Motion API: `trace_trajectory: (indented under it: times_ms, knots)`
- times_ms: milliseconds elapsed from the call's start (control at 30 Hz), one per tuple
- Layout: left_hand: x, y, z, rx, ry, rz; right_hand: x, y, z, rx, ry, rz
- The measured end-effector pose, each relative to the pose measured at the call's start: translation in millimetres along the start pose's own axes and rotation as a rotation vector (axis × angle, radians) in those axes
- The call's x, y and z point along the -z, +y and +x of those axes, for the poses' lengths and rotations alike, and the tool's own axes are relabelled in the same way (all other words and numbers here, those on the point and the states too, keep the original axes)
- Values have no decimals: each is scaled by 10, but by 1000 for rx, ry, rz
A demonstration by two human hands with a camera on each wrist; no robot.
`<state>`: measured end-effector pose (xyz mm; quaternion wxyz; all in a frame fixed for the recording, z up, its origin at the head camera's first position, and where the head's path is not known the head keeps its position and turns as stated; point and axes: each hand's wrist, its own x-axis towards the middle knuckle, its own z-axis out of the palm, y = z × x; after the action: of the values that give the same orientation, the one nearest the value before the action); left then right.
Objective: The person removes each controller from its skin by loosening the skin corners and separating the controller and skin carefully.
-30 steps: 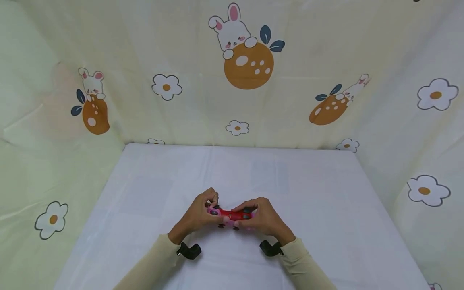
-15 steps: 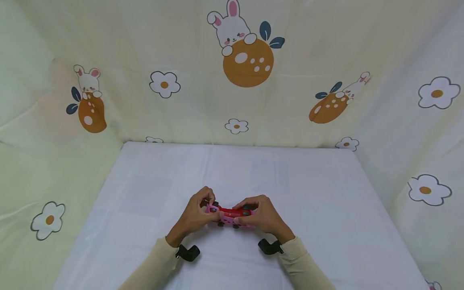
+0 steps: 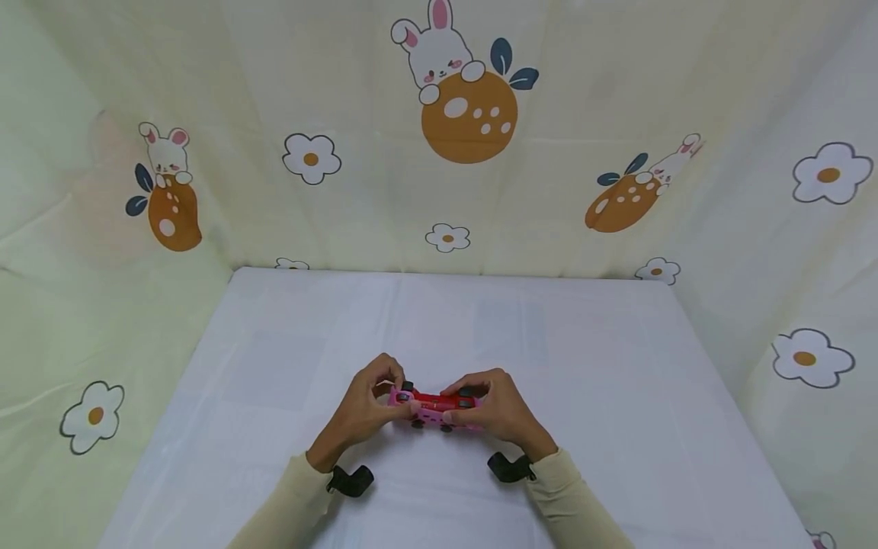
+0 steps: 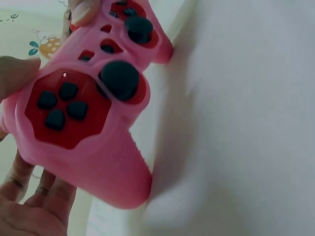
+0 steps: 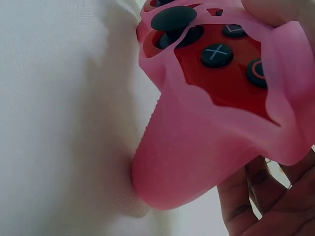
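Observation:
A red game controller (image 3: 439, 402) in a pink silicone cover (image 4: 113, 167) stands tilted on the white table, its handle ends down. My left hand (image 3: 366, 398) holds one end, with the thumb by the top edge and fingers behind, as the left wrist view shows. At the other end my right hand (image 3: 499, 406) grips the controller between thumb and fingers. In the right wrist view the cover (image 5: 182, 157) sits around the red face, where its edge overlaps part of a round button (image 5: 258, 73). The dark thumbsticks (image 4: 119, 80) poke through the cover. The controller's back is mostly hidden.
A white cloth covers the table (image 3: 583, 351). Behind and at both sides hangs a cream curtain (image 3: 357, 221) printed with rabbits and flowers. Black wrist cameras (image 3: 351, 481) are worn at both cuffs.
The left hand has shifted slightly left along the controller's end. The controller has tilted so that more of the pink cover and the top edge show. The right hand keeps its hold.

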<state>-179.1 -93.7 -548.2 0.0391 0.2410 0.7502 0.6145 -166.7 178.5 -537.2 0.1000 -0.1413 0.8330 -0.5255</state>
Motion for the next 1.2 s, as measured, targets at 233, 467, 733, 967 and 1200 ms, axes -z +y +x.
trace_trajectory:
  times_ms: [233,467,733,967,1200]
  knots:
    - [16,82,-13,-56,29,66,28,-33,14,-5,-15,-17]
    - [8,79,7,-79,65,111,41,-21,43,-7,-26,11]
    - [-3,116,23,-28,14,142,50,-14,52,-11,-41,24]
    - [-1,178,43,-50,1,255,53,-25,47,-15,-46,31]
    - [10,200,47,-19,-22,265,54,-20,49,-19,-49,28]
